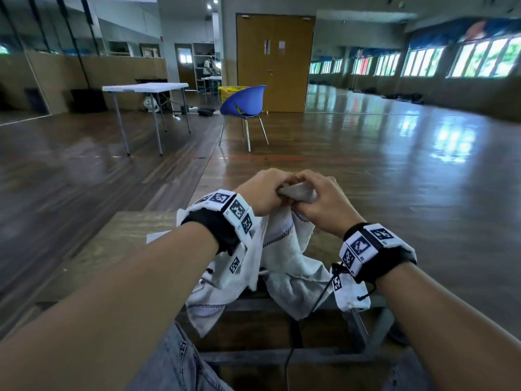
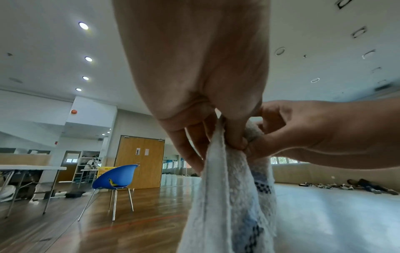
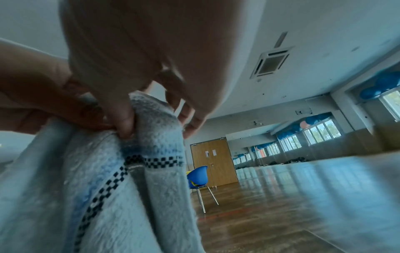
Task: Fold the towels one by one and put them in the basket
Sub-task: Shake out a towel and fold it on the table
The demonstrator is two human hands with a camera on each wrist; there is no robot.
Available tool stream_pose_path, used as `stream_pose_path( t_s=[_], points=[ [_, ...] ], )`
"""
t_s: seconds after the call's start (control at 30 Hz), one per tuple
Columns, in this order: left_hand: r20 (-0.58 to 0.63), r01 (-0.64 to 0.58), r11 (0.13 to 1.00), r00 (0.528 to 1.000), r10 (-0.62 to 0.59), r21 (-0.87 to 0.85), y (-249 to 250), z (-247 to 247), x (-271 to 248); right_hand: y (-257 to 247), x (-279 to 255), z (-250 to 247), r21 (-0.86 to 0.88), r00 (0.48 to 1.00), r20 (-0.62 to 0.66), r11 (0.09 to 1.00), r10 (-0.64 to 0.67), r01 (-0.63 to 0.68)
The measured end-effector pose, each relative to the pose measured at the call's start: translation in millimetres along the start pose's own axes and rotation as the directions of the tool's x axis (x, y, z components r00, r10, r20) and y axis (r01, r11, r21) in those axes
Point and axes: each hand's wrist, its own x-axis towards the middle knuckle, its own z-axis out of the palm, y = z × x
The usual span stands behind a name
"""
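We hold the white towel (image 1: 284, 258) up by its top edge above the wooden table (image 1: 112, 238), and the rest hangs down in loose folds over the table's near edge. Our left hand (image 1: 260, 193) and right hand (image 1: 318, 201) pinch that edge, knuckles touching. Farther off stands a blue chair (image 1: 245, 105) with a yellow basket (image 1: 229, 91) behind it

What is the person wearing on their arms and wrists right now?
Both forearms are bare, no sleeves. Each wrist carries a black band ringed with white blocks printed with black square-pattern markers. A thin black cable hangs below the right wrist. The left hand and right hand are ungloved.
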Motion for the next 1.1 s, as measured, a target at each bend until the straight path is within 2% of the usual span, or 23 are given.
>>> stream_pose_path(
  t_s=[0.07,0.17,0.27,0.33,0.47,0.6,0.7,0.8,0.87,0.97,1.1],
  points=[
    [-0.051,0.053,0.998,0.997,-0.052,0.023,0.2,1.8,-3.3,-2.2,-7.6,-7.8,-0.063,0.996,-0.079,0.997,0.032,-0.037],
    [-0.093,0.185,0.975,0.98,-0.174,0.126,-2.4,2.8,-12.4,-3.4,-16.7,-21.3,-0.048,0.982,-0.186,0.999,0.015,-0.024],
    [-0.146,0.275,0.933,0.958,-0.246,0.233,-7.0,0.7,-26.8,-2.3,-24.5,-38.5,-0.002,0.94,-0.34,1.0,0.026,-0.028],
    [-0.212,0.326,0.914,0.937,-0.278,0.242,-12.0,-3.9,-33.9,0.7,-30.1,-47.9,0.001,0.921,-0.388,0.999,0.034,-0.037],
    [-0.322,0.403,0.892,0.888,-0.328,0.203,-12.3,-10.3,-43.2,8.3,-40.5,-51.6,-0.012,0.942,-0.336,1.0,0.011,-0.016],
    [-0.354,0.444,0.887,0.856,-0.377,0.13,-6.2,-6.1,-43.9,25.0,-46.2,-47.6,0.049,0.958,-0.28,0.997,0.066,-0.055],
    [-0.339,0.392,0.916,0.876,-0.342,0.09,-4.0,-0.1,-43.3,36.8,-48.8,-43.3,-0.033,0.97,-0.207,0.99,0.125,-0.134],
    [-0.237,0.312,0.948,0.928,-0.289,0.066,-4.4,7.0,-44.7,46.0,-50.7,-39.0,-0.137,0.941,-0.208,0.945,0.267,-0.298],
    [-0.156,0.329,0.936,0.938,-0.309,0.128,-11.2,13.6,-44.6,51.7,-56.5,-33.8,-0.196,0.93,-0.233,0.923,0.282,-0.33],
    [-0.088,0.373,0.896,0.928,-0.363,0.239,-25.0,25.8,-45.9,63.0,-68.0,-24.8,-0.209,0.902,-0.245,0.889,0.356,-0.408],
    [-0.066,0.428,0.828,0.898,-0.435,0.363,-61.7,52.7,-54.4,97.6,-80.9,-7.1,-0.262,0.826,-0.063,0.79,0.56,-0.555]
  ],
)
